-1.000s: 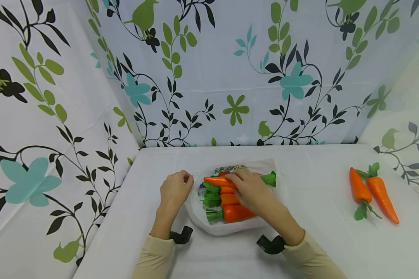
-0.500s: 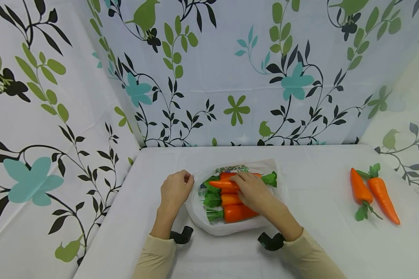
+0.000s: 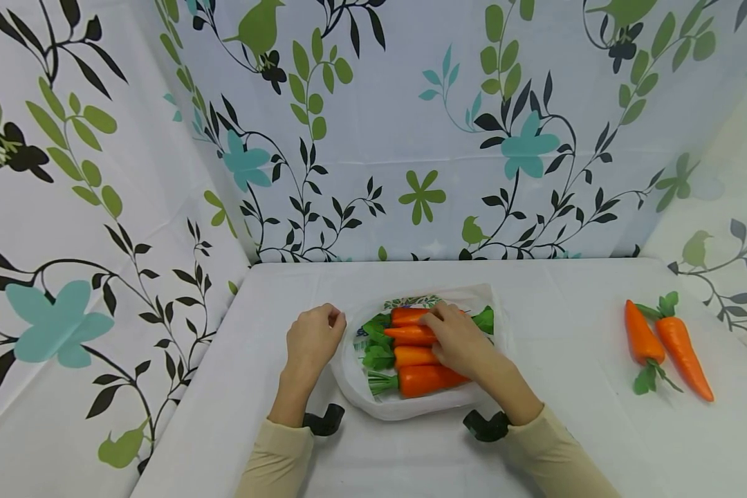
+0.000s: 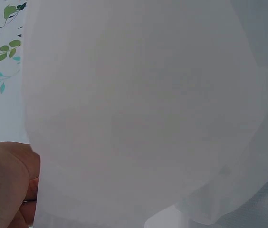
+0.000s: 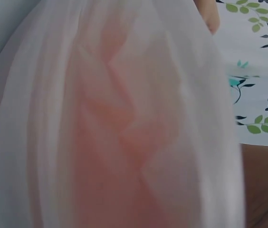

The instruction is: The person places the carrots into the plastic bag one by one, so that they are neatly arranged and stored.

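A white plastic bag (image 3: 382, 410) lies on the table with its mouth spread, and several orange carrots with green tops rest inside. At the bag's left rim my left hand (image 3: 311, 339) pinches the edge; in the left wrist view its curled fingers (image 4: 29, 190) sit beside the pale sheet of the bag. My right hand (image 3: 459, 340) reaches into the mouth and holds the thick end of a slim carrot (image 3: 404, 335), whose tip points left. Below that one lie a shorter carrot (image 3: 413, 356) and a thick carrot (image 3: 429, 380). In the right wrist view, the bag (image 5: 124, 118) hides the fingertips.
Two more carrots, one with its tip up (image 3: 642, 335) and one with its tip down (image 3: 685, 356), lie on the white table (image 3: 573, 387) at the right. A leaf-patterned cloth (image 3: 373, 138) hangs behind and at both sides.
My right hand has drawn the slim carrot to the right and slightly down, among the other carrots in the bag. The left hand has stayed at the left rim.
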`<state>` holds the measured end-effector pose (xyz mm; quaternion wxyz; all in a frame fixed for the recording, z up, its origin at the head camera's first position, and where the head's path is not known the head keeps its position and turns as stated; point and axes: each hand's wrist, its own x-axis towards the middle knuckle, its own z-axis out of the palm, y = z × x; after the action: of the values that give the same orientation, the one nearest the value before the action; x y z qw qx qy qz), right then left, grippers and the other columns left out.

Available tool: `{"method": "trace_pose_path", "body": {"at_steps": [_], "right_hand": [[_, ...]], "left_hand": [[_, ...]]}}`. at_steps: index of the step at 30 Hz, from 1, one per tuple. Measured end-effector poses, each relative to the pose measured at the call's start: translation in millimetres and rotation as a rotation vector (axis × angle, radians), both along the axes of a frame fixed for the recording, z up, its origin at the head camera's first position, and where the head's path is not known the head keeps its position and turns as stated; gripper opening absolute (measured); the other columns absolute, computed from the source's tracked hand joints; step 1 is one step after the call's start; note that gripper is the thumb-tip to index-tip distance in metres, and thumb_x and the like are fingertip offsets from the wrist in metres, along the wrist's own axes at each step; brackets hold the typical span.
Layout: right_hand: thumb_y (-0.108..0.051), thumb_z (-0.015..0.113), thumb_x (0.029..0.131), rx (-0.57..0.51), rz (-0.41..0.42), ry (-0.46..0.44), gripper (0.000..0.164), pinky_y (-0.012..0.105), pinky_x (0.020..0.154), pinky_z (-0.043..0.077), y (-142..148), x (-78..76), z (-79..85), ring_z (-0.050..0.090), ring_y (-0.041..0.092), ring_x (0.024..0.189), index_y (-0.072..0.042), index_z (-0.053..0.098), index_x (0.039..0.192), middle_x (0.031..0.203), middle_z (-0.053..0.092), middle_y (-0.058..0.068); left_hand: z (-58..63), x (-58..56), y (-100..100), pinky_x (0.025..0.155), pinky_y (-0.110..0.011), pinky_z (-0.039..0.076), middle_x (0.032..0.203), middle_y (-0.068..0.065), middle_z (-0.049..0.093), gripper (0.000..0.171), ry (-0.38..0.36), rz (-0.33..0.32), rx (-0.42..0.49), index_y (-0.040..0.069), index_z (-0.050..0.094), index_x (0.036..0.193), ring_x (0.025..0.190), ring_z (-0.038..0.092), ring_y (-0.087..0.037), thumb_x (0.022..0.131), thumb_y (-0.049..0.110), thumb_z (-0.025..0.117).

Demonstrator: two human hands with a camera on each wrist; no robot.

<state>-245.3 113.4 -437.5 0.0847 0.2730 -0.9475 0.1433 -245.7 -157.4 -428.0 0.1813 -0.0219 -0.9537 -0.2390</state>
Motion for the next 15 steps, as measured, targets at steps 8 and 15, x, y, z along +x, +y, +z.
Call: {"method": "trace_pose_path", "body": {"at_steps": [8,15], "right_hand": [[-0.006,0.070,0.084,0.032,-0.056,-0.031,0.035,0.050,0.093,0.047,5.9,-1.4,0.9,0.049,0.027,0.107,-0.013,0.064,0.118,0.114,0.055,0.007],[-0.006,0.071,0.083,0.050,-0.068,-0.018,0.034,0.054,0.093,0.043,9.4,-1.5,2.4,0.049,0.030,0.111,-0.015,0.066,0.116,0.113,0.056,0.007]], "left_hand": [[0.1,0.2,0.2,0.058,-0.038,0.053,0.082,-0.005,0.075,0.021,0.002,-0.003,0.002,0.008,0.076,0.093,0.066,0.067,-0.021,0.094,0.024,0.062],[0.7,0.6,0.6,0.057,-0.037,0.052,0.081,-0.005,0.075,0.021,0.001,-0.004,0.003,0.008,0.076,0.092,0.064,0.066,-0.020,0.094,0.023,0.062]]}}
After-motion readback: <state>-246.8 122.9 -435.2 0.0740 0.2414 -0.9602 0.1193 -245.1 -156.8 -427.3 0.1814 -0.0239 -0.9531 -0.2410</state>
